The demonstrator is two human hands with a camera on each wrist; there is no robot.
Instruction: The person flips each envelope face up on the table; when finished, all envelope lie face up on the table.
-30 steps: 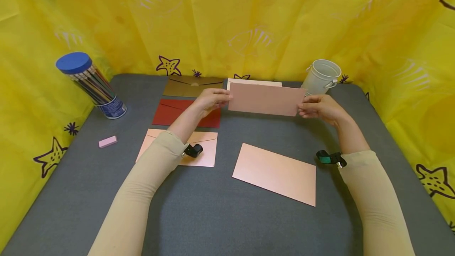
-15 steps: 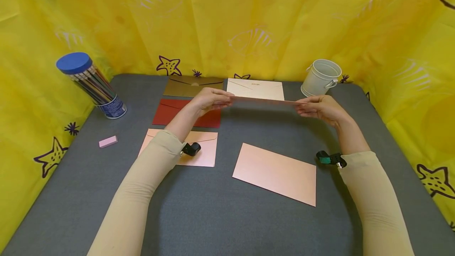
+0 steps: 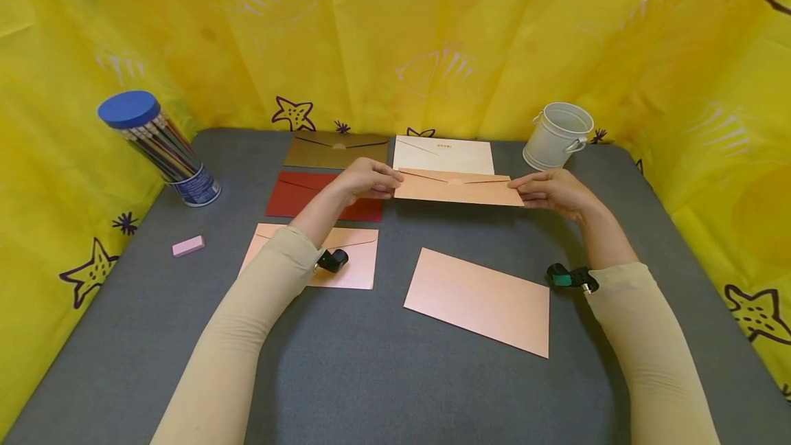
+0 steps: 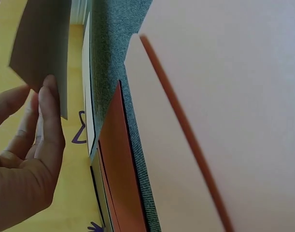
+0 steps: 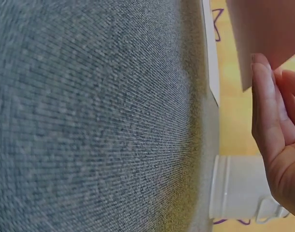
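Note:
Between both hands, raised off the table, is a peach envelope (image 3: pixel 459 189) with its flap side showing. My left hand (image 3: pixel 369 180) pinches its left end between thumb and fingers; my right hand (image 3: pixel 553 191) pinches the right end. The left wrist view shows the held envelope (image 4: pixel 43 48) at the fingertips, and the right wrist view shows its other corner (image 5: pixel 265 38). Just behind it lies a cream envelope (image 3: pixel 441 154). A red envelope (image 3: pixel 290 194) and a pink envelope (image 3: pixel 346 273) lie under or near my left arm. Another pink envelope (image 3: pixel 478 302), plain side up, lies askew nearer me.
A brown envelope (image 3: pixel 334 153) lies at the back. At left stand a tub of pencils (image 3: pixel 167 150) with a blue lid and a pink eraser (image 3: pixel 187 246). A white bucket (image 3: pixel 557 136) stands back right. A yellow curtain (image 3: pixel 395 40) encloses the grey table (image 3: pixel 371 376).
The held envelope has turned from its plain face, through edge-on, to its flap side, and sits slightly lower. The cream envelope behind it has come into fuller view. Both hands stay almost in place.

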